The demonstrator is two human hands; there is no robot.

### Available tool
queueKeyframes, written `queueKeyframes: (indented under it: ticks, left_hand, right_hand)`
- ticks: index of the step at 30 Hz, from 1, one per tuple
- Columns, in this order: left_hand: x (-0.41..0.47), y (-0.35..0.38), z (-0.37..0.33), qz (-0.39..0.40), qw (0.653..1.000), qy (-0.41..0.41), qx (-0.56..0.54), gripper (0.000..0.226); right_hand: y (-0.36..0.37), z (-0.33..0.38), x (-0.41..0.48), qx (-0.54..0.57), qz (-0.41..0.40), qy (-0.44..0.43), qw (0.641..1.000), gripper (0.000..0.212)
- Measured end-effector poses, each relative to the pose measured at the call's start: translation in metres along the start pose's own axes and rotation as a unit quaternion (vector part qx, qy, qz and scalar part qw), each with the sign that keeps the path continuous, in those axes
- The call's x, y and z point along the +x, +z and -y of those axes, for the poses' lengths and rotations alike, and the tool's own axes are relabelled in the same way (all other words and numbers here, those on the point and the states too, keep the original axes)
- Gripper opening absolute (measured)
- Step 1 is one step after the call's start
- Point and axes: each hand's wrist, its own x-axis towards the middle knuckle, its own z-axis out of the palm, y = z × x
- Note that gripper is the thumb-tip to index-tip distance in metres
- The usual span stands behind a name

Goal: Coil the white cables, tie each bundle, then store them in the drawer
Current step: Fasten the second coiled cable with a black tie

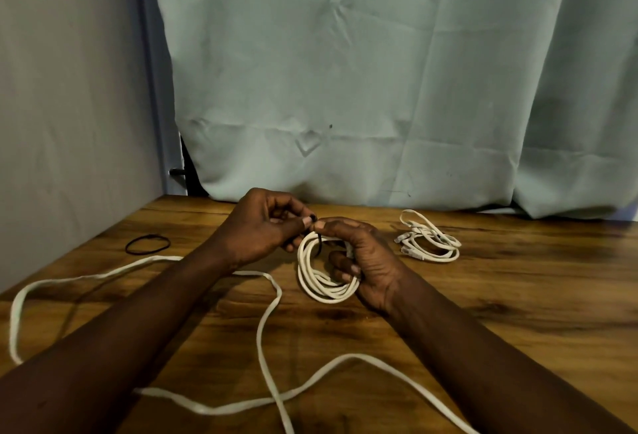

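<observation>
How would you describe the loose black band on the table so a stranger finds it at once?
Look at the wooden table, at its far left part near the grey wall. The black band lies flat there, beyond the loose white cable. It is a thin dark ring; its neighbours are white.

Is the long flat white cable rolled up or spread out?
Spread out. The flat cable sprawls in loose loops across the wooden table, uncoiled and untied.

White coiled cable [322, 281], black tie [319, 242], black band [147, 244], brown wood-grain table [483, 295], pale green curtain [379, 71].
</observation>
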Motion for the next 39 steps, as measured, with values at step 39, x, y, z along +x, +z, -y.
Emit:
queueKeyframes:
  ticks: [39]
  left_hand:
    - [-0.003,-0.018,-0.015,0.088,0.955,-0.222,-0.173,0.005]
  right_hand:
    - [0.006,-0.004,0.002,-0.102,-0.043,-0.019,0.994,0.02]
